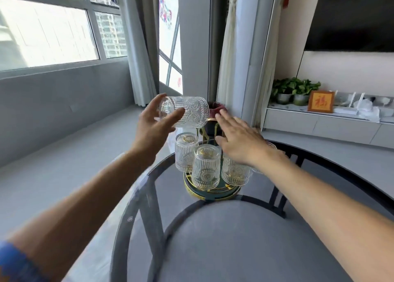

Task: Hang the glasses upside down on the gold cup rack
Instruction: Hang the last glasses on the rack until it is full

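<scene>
Our two bare forearms come in from the near corners, a bit of blue sleeve [12, 260] on the left one, over a round glass table [136, 196] with a dark rim. Out near the far side of it sits the gold cup rack [210, 191], round base with a gold ring around a dark tray. We can see three ribbed clear glasses already hanging mouth-down on it: a left glass [186, 152], a front glass [206, 167] nearest us, and a right glass [234, 174] partly hidden under our right wrist.

Our left hand [152, 130] is up above the rack's left side, thumb and fingers curled around a fourth glass [187, 113], which is tipped on its side, just above the left glass and not touching it.

Our right hand [238, 139] holds nothing, palm down, fingers spread flat over the right side of the rack, fingertips reaching toward the held glass.

Behind the rack there's a dark pot [214, 116] with something reddish in it.
</scene>
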### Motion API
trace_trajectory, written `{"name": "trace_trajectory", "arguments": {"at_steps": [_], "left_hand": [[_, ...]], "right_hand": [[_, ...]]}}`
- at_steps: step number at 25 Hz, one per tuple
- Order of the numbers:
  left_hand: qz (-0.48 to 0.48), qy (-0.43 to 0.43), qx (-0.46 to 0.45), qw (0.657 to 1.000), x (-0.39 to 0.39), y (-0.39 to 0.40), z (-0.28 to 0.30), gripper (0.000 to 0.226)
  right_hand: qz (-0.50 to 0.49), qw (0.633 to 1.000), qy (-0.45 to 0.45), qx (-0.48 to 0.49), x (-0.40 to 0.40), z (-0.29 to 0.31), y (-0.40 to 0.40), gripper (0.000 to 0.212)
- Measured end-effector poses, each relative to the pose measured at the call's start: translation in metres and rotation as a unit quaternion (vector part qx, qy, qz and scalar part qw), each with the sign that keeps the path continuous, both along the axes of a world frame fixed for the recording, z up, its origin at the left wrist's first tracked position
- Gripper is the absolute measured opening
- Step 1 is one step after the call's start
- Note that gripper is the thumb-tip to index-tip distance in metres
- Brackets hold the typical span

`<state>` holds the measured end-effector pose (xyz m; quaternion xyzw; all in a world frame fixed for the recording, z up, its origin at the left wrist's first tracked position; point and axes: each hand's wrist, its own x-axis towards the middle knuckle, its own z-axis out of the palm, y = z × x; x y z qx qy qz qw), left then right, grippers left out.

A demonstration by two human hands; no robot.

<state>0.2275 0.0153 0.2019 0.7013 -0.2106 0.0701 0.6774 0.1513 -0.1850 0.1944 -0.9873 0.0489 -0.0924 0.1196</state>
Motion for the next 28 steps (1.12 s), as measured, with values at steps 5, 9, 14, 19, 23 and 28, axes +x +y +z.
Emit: {"name": "trace_trajectory", "arguments": {"at_steps": [5, 9, 14, 19, 23, 28], "left_hand": [[0.019, -0.055, 0.197, 0.979, 0.057, -0.01, 0.023, 0.07], [-0.031, -0.043, 0.331, 0.942, 0.089, -0.047, 0.042, 0.067], [-0.004, -0.084, 0.444, 0.892, 0.102, -0.075, 0.018, 0.068], [0.005, -0.093, 0.481, 0.872, 0.109, -0.085, 0.001, 0.07], [0.009, -0.106, 0.499, 0.86, 0.11, -0.096, -0.021, 0.07], [0.016, -0.096, 0.485, 0.869, 0.112, -0.096, -0.027, 0.063]], "right_hand": [[-0.037, 0.997, -0.019, -0.064, 0.02, -0.012, 0.009, 0.057], [-0.022, 0.997, -0.041, -0.065, 0.021, -0.008, 0.007, 0.055], [-0.011, 0.997, -0.051, -0.059, 0.016, -0.01, 0.003, 0.056], [-0.015, 0.995, -0.088, -0.05, 0.018, -0.016, 0.001, 0.057], [0.0, 0.994, -0.103, -0.046, 0.019, -0.017, -0.004, 0.055], [0.007, 0.994, -0.101, -0.029, 0.025, -0.012, -0.009, 0.053]]}}
